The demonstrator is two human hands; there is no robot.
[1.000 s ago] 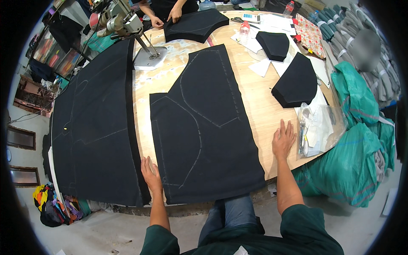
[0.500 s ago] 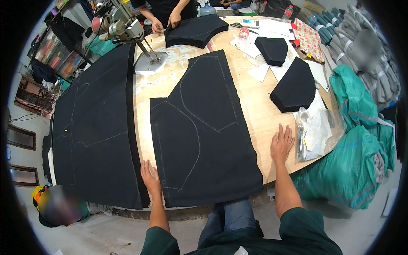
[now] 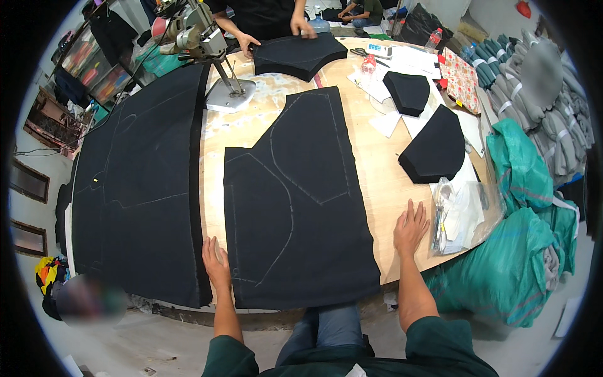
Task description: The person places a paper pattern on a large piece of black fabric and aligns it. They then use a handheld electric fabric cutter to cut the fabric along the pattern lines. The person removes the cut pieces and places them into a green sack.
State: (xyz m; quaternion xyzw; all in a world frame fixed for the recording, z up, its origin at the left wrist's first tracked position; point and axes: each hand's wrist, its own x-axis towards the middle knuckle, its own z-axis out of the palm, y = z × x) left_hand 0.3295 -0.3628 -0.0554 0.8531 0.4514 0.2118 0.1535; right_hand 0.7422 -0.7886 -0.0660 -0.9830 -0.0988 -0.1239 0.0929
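Note:
My left hand (image 3: 217, 262) lies open on the wooden table (image 3: 213, 217), in the narrow gap between two black fabric layers. Its fingers point away from me, close to the left edge of the middle black fabric (image 3: 314, 245), which bears white chalk pattern outlines. To that fabric's right, my right hand (image 3: 411, 231) rests flat on bare wood with fingers spread. Neither hand holds anything. A large chalk-marked black fabric stack (image 3: 144, 207) covers the table's left side.
A cutting machine (image 3: 231, 88) stands at the far left-centre. Beyond it, a co-worker's hands touch a cut black stack (image 3: 300, 55). Two more cut stacks (image 3: 433, 144) lie at right, near papers, scissors (image 3: 359, 51) and a clear plastic bag (image 3: 465, 217). Green sacks (image 3: 496, 270) flank the table.
The view has shifted slightly. The co-worker's hands have moved apart, one sliding right along the far cut stack. My hands stay flat on the table in about the same places.

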